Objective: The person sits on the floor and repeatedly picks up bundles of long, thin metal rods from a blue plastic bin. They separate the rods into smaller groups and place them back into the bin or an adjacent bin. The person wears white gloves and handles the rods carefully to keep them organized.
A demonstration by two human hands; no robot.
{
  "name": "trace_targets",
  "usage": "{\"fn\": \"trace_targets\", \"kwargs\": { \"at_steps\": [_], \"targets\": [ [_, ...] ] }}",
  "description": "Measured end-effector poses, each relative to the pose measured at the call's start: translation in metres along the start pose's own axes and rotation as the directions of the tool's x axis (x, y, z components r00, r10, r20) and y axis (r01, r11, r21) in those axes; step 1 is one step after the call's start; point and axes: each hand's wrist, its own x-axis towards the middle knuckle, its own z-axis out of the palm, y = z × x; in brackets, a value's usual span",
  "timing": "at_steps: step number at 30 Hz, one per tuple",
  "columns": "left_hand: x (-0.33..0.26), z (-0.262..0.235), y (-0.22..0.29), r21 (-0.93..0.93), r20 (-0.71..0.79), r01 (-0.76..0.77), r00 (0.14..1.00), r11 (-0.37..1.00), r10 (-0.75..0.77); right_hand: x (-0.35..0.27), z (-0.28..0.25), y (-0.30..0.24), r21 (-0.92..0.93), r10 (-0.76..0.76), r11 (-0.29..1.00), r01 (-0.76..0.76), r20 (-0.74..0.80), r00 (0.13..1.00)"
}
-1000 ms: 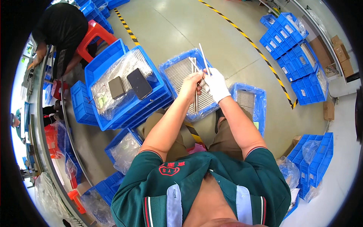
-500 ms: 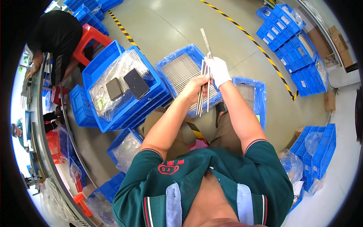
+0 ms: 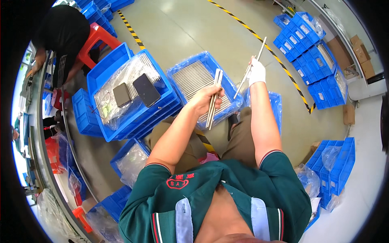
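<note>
My bare left hand (image 3: 207, 99) is closed around a small bundle of slim metal rods (image 3: 211, 111), held above the near part of a blue bin (image 3: 211, 58) lined with clear plastic. Rows of similar rods (image 3: 190, 83) lie in that bin. My right hand (image 3: 257, 73), in a white glove with some fingertips bare, grips a single metal rod (image 3: 263, 47) that slants from upper right to lower left. The two hands are apart. Beneath my right forearm is another plastic-lined blue bin (image 3: 276, 106), partly hidden by the arm.
To the left, stacked blue bins (image 3: 160, 106) carry wrapped rods, a black phone (image 3: 146, 90) and a dark flat case (image 3: 122, 95). A red stool (image 3: 92, 40) and a bending person (image 3: 60, 36) are beyond. More blue bins (image 3: 310, 60) line the right side.
My right hand has moved right, away from my left hand, taking one rod along and tilting it the other way. My left hand still holds its bundle, in nearly the same place.
</note>
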Motion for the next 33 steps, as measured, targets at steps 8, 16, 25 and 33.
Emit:
{"fn": "trace_targets", "kwargs": {
  "at_steps": [8,16,25,33],
  "targets": [
    [0.014,-0.019,0.006,-0.166,0.119,-0.081,0.988,0.983,0.102,-0.093,0.038,0.022,-0.304,0.103,0.952,0.020,0.383,0.918],
    [0.010,-0.019,0.006,-0.153,0.068,-0.128,0.988,0.980,0.140,-0.082,0.038,0.039,-0.496,0.071,0.828,0.262,0.556,0.828],
    [0.004,-0.026,0.043,-0.005,-0.339,-0.452,0.840,0.892,0.424,-0.127,0.030,-0.010,-0.291,0.317,0.942,-0.169,0.599,0.735],
    [-0.004,-0.033,0.069,-0.094,-0.392,-0.620,0.743,0.779,0.543,-0.146,0.022,-0.013,-0.350,0.308,0.934,-0.076,0.677,0.668]
  ]
}}
